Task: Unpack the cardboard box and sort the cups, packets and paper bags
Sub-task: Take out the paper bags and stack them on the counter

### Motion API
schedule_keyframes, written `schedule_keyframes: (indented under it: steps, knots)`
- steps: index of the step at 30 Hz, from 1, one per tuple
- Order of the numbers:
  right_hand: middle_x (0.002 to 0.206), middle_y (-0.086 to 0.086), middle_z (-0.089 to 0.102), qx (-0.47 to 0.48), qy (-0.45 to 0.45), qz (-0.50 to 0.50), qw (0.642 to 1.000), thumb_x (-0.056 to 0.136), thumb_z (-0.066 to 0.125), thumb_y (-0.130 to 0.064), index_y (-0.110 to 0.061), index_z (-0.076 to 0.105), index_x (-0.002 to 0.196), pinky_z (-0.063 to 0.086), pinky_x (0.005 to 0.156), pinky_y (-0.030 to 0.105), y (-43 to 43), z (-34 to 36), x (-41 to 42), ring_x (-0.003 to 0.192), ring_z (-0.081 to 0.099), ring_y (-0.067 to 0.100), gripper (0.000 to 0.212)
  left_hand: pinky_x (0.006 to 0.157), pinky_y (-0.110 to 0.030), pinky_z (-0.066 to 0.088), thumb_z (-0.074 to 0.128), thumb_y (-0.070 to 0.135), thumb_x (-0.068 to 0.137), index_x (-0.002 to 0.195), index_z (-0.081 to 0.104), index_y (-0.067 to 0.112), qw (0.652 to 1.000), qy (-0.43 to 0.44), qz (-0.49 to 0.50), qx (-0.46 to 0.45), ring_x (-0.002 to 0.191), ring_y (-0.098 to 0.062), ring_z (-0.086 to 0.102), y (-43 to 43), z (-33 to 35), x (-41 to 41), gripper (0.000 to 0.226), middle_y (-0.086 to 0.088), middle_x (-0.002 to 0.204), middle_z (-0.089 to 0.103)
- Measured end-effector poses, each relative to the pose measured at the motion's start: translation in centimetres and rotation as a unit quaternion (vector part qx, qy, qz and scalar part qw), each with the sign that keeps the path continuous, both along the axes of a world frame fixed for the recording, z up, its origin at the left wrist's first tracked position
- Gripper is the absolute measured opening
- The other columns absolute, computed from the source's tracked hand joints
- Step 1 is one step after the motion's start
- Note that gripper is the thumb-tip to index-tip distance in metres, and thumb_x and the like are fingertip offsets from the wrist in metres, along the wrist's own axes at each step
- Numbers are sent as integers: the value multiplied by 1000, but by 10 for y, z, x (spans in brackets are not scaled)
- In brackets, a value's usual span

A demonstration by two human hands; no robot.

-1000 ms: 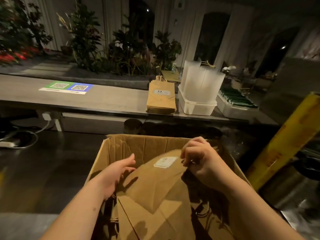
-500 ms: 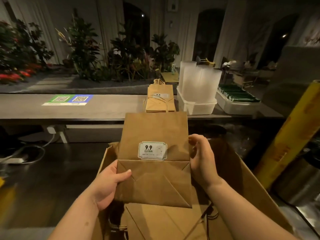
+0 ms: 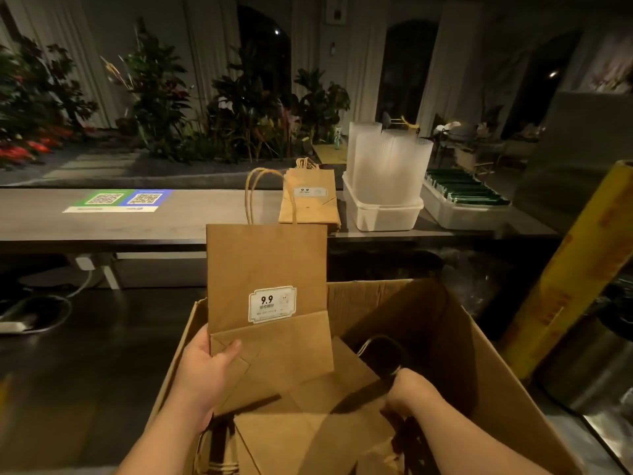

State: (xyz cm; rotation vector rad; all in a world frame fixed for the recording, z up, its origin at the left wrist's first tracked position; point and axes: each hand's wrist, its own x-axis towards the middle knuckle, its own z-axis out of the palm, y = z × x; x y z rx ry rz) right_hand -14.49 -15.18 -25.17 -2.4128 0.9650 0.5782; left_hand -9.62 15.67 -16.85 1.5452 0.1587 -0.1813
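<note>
brown kraft paper is seen across the frame: a flat paper bag (image 3: pixel 267 269) bearing a white "9.9" label is held upright above the open cardboard box (image 3: pixel 479 354), with its twisted handles pointed upward. the bag is pinched at its lower left corner by the left hand (image 3: pixel 205 368); the thumb is laid across the folded base and the fingers are hidden behind it. the right hand (image 3: pixel 407 392) is lowered into the right side of the box, knuckles up, with fingers curled down among more flat bags (image 3: pixel 308 433) beside a dark handle loop. whether anything is gripped there cannot be told. beyond the box, a stack of matching bags (image 3: pixel 308 204) is laid on the long grey surface (image 3: pixel 191 224). just to the right of the stack, tall sleeves of translucent cups (image 3: pixel 387 162) are stood in a white tub (image 3: pixel 383 216), and green packets (image 3: pixel 466 193) are lined up in a clear tray (image 3: pixel 455 216) next to it. a sheet of qr codes (image 3: pixel 116 200) is laid well to the left on the same surface. a yellow roll (image 3: pixel 565 269) is leaned at the right edge.
</note>
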Motion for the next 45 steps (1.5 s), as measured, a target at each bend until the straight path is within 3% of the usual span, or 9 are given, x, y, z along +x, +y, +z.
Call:
schedule_keyframes:
  steps: [4,9,15,19,24,29,39,41,45]
  knots:
    - [115,-1,67,142,-182,18,973,91,73,-22,-34,50,132,58,87,31,-3,24,-2,104,68,15,48,88,-44,53,61,12,100,125,56,38,998,-47,14,30,108,-16,62,-2,-1,-4,37,9,113,69]
    - [97,3,70,232,-357,89,900,97,63,-13,-24,72,93,60,78,29,18,85,-7,92,68,17,14,108,-52,42,61,8,99,154,27,44,988,-115,-10,105,124,-11,48,3,1,-10,74,16,131,52]
    - [105,1,73,330,-359,245,838,93,72,-28,-17,69,110,59,84,26,48,161,-10,101,72,14,21,95,-40,53,52,10,104,126,57,47,992,-74,-96,46,113,-14,67,11,4,-14,44,14,117,72]
    - [109,-12,71,144,-378,268,875,86,80,-30,-30,66,115,60,92,34,77,170,15,105,68,9,32,97,-50,54,43,17,108,133,58,44,983,-44,-175,22,113,-21,69,4,4,-20,40,5,119,73]
    - [97,-8,70,-80,-441,252,858,92,71,-27,-26,66,111,60,83,31,110,149,36,89,65,12,20,102,-23,37,37,49,101,133,41,47,976,-21,-219,12,120,1,51,-5,1,-27,33,28,120,59]
    - [92,-9,68,-72,-454,198,866,93,72,-25,-25,66,114,61,81,32,117,145,42,84,67,12,22,78,-21,54,66,15,97,119,45,61,962,-30,-251,107,110,-7,65,1,-4,-24,55,21,116,66]
    - [95,-11,66,70,-520,132,841,98,67,-32,-26,58,114,58,73,22,77,133,23,84,65,4,20,88,-32,53,50,12,105,124,56,46,989,-97,-100,42,103,3,67,1,-6,-15,39,23,112,71]
    - [85,-8,67,37,-469,84,878,99,64,-34,-24,62,101,61,72,29,51,98,12,75,66,6,10,89,-43,57,50,17,106,125,55,46,995,-84,-59,-6,108,-9,69,4,-8,-9,35,15,115,72]
    - [103,-4,66,6,-76,98,992,94,71,-35,-24,63,118,60,86,32,20,25,-3,91,66,10,28,90,-50,58,45,20,108,121,56,48,997,-65,-42,-2,109,-17,70,2,-14,-5,33,13,113,73]
